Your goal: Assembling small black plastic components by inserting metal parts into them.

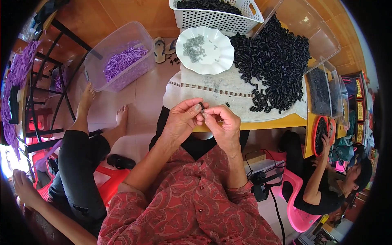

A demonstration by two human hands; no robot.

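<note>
Between the thumb and fingers of my left hand [179, 121] is a small black tube-like piece [201, 105]. My right hand [225, 125] pinches right beside it, thumb against forefinger; whatever tiny thing it grips is too small to make out. Both hands meet just off the table's near edge. Beyond them, a white scalloped plate [223, 55] holds small transparent pieces [194, 47]. A large heap of short black pieces [277, 65] spreads over the white cloth [241, 110] to the right of the plate. One loose black piece [227, 105] lies near my right fingertips.
A white perforated basket [212, 19] of black pieces stands behind the plate. A transparent tub [141, 75] with purple pieces sits on the floor at left. Seated people flank me, one with a hand in a red basket [316, 139]. A black cable [277, 210] hangs at right.
</note>
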